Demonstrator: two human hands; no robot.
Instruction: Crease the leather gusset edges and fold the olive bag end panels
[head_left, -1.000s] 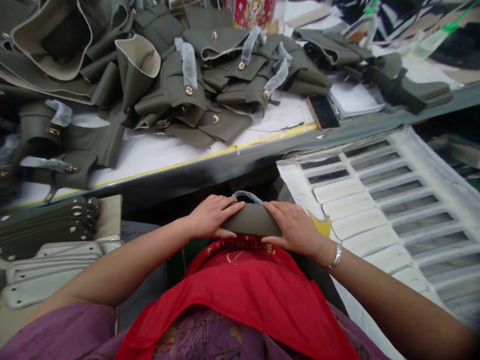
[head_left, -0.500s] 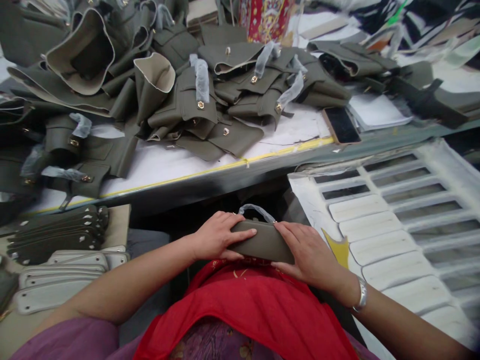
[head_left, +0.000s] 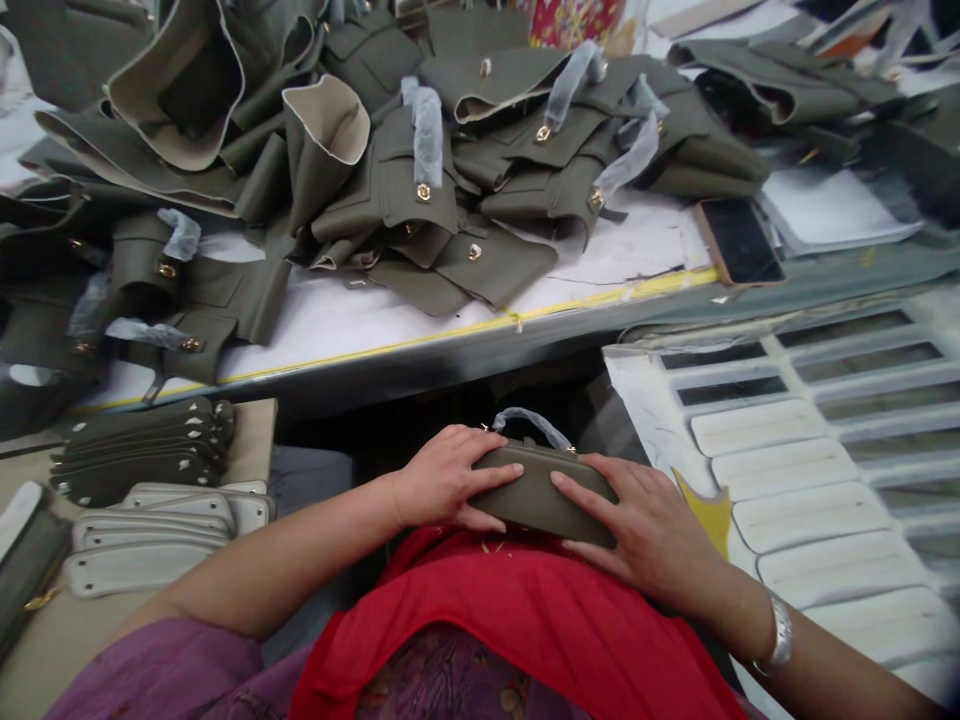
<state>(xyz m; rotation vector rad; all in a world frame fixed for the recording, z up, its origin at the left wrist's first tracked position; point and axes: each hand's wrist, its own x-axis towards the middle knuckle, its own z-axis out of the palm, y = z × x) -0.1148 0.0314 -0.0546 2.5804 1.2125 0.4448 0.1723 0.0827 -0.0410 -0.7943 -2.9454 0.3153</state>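
An olive-green leather bag piece (head_left: 541, 492) rests on my lap above a red apron (head_left: 517, 620). My left hand (head_left: 442, 478) grips its left end, fingers over the top. At the right end lies my right hand (head_left: 649, 530), fingers spread along the front, a silver bracelet on the wrist. A clear plastic-wrapped tab (head_left: 534, 424) sticks up behind the piece.
A white table (head_left: 360, 320) ahead carries a heap of olive bag parts (head_left: 420, 180) with gold studs, and a dark phone (head_left: 739, 240). Stacked olive strips (head_left: 142, 450) and grey strips (head_left: 150, 540) lie at left. A white slotted rack (head_left: 810, 450) stands at right.
The view has shifted, so the hands and bag piece sit lower and further right in the picture. Both hands keep hold; the piece has tilted slightly, right end lower.
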